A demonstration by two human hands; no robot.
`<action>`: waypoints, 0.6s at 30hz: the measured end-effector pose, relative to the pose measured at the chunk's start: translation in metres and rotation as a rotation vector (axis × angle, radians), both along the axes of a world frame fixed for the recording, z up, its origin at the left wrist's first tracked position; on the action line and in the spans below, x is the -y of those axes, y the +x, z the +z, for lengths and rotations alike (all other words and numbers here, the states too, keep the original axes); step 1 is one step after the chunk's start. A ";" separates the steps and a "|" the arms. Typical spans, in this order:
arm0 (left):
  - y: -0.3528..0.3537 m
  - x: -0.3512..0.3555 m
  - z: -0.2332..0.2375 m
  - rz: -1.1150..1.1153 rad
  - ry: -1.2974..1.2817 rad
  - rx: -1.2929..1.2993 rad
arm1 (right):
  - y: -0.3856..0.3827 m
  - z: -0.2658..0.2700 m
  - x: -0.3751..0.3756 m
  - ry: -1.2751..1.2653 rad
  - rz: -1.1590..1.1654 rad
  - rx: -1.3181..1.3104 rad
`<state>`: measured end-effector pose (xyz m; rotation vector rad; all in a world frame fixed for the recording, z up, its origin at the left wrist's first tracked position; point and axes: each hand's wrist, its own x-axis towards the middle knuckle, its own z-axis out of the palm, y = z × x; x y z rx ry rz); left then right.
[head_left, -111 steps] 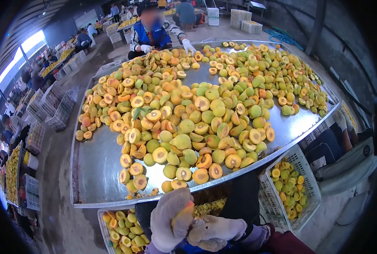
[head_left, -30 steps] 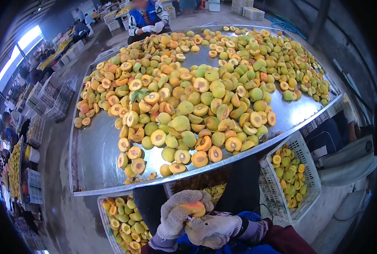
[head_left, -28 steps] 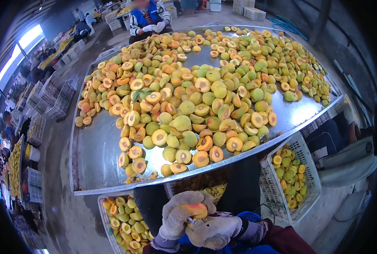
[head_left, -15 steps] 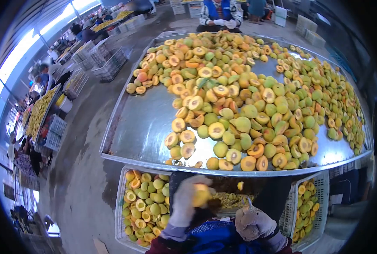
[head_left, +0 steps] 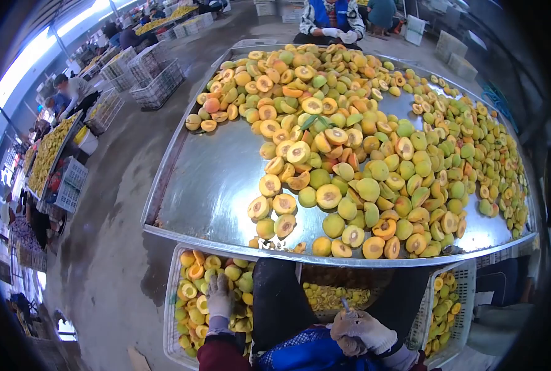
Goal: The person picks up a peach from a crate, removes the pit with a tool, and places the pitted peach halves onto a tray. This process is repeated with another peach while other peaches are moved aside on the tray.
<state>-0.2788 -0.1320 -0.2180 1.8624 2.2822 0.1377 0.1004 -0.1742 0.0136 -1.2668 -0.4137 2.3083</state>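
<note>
My left hand (head_left: 220,298), in a pale glove, reaches over the left crate (head_left: 171,309) with its fingers stretched out on the fruit. Yellow-green peach halves (head_left: 192,272) fill that crate, many with their hollowed side up. Gloved too, my right hand (head_left: 363,331) is closed in front of my lap around a small tool (head_left: 345,305), its thin metal tip pointing up and the rest hidden by the fingers. Beyond both hands, a metal table (head_left: 207,179) bears a heap of peach halves (head_left: 328,196), several still with their stones.
Between my knees sits a container of small yellowish pieces (head_left: 334,297). A white crate (head_left: 467,309) with more halves stands at my right. Across the table is a person in a blue vest (head_left: 331,18). Stacked crates (head_left: 155,77) and other workers line the left side.
My left hand has moved left and down from before my lap to the left crate, and the peach half it held no longer shows in it. My right hand has shifted slightly left.
</note>
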 end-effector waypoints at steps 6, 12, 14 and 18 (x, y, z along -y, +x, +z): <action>0.069 -0.070 0.146 0.007 0.376 0.587 | -0.018 0.001 -0.014 0.009 0.144 0.195; 0.165 -0.155 0.157 -0.275 0.314 0.188 | -0.016 0.019 -0.022 0.112 0.220 0.235; 0.175 -0.170 0.141 -0.363 0.174 0.182 | -0.009 0.005 -0.014 0.142 0.196 0.193; 0.186 -0.158 0.156 -0.399 -0.044 0.614 | -0.001 0.007 -0.016 0.130 0.121 0.236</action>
